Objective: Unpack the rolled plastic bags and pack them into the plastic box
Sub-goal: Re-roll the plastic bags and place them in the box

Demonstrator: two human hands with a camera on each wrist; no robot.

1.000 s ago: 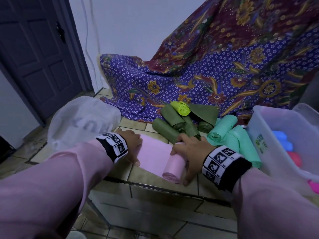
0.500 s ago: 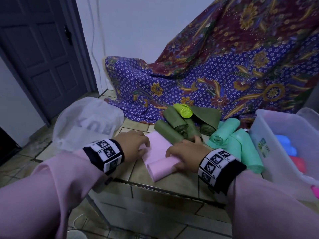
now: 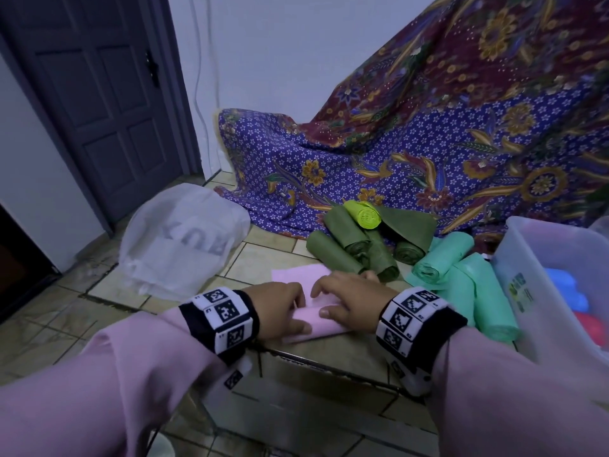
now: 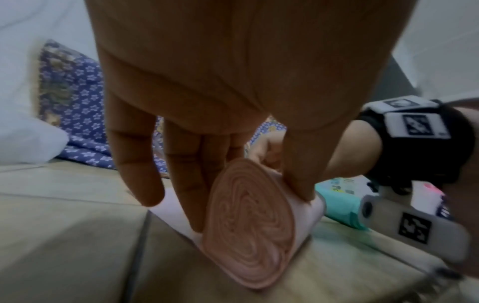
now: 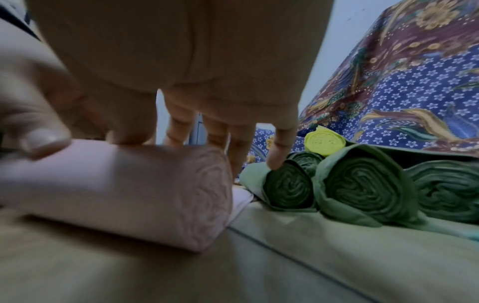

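Nearest, at 6 o'clock on the tiled ledge [image 3: 333, 354], both hands hold the pink roll [image 3: 324, 323]: the left hand [image 3: 280, 308] pinches its left end, the right hand [image 3: 352, 300] curls over its top. Green rolls [image 3: 356, 245] lie at 12 o'clock, mint rolls [image 3: 478, 291] at 2. The plastic box [image 3: 540, 255] stands at 3 o'clock.
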